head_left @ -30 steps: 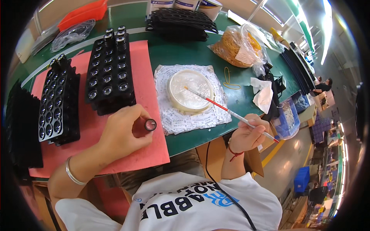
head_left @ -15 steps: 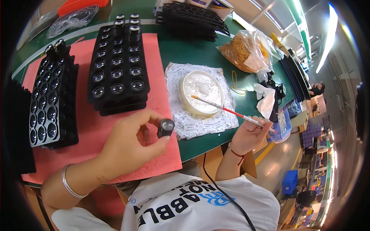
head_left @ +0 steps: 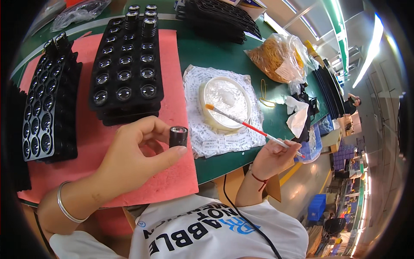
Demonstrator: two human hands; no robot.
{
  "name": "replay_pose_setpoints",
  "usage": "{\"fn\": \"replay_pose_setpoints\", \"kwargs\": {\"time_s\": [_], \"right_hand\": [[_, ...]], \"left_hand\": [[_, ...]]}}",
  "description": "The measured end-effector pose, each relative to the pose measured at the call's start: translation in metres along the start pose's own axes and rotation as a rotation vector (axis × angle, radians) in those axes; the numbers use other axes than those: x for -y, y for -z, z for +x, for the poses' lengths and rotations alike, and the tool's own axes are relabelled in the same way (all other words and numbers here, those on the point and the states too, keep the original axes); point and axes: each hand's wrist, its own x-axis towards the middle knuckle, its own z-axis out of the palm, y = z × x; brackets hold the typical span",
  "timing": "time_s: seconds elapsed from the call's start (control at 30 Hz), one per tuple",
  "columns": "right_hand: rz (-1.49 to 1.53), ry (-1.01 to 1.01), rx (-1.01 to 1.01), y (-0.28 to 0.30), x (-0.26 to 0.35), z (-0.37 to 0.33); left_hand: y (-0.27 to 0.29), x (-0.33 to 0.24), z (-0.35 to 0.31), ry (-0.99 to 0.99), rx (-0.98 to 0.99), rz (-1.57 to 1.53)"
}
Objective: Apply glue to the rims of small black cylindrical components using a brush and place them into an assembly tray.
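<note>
Narrowing gap

Left of centre: left hand [head_left: 129,157], pinching. Right of centre: right hand [head_left: 271,160], gripping. Mid-frame, over the dish [head_left: 208,118], the gripped brush [head_left: 254,129] sits nearer the pinched black cylinder [head_left: 178,137], now more upright, its end seemingly accessible.

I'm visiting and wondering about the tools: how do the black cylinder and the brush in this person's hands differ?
The black cylinder is short and thick; the brush is long and slender. The cylinder is mostly dark; the brush shows red, pale and tan. The cylinder is nearly upright in the left hand; the brush slants in the right hand. Both are held by the fingers.
</note>
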Motion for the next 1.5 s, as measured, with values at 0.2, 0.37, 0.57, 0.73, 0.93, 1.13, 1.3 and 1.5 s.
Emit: {"fn": "replay_pose_setpoints", "kwargs": {"time_s": [0.2,0.37,0.57,0.73,0.93,1.13,1.3,1.5], "right_hand": [[0.057,-0.021,-0.025,0.000,0.002,-0.002],[0.022,0.084,-0.154,-0.013,-0.002,-0.001],[-0.301,0.298,-0.024,-0.019,-0.004,-0.013],[-0.269,0.247,0.097,-0.015,0.001,-0.011],[0.280,-0.009,0.014,-0.011,0.005,-0.009],[0.343,-0.069,0.233,-0.014,0.006,-0.015],[0.308,-0.054,0.255,-0.017,0.004,-0.016],[0.265,-0.020,0.284,-0.018,0.002,-0.016]], "left_hand": [[0.000,-0.002,0.001,0.026,-0.038,-0.038],[0.000,0.003,0.003,-0.008,-0.048,-0.017],[0.000,0.001,0.002,-0.012,-0.053,-0.014],[0.000,0.000,0.001,0.001,-0.050,0.011],[0.001,0.001,0.001,-0.006,-0.072,0.000],[0.002,-0.002,0.003,0.061,-0.071,-0.019],[0.004,-0.006,0.002,0.095,-0.060,-0.049],[0.002,0.004,0.004,-0.041,-0.099,-0.077]]}}
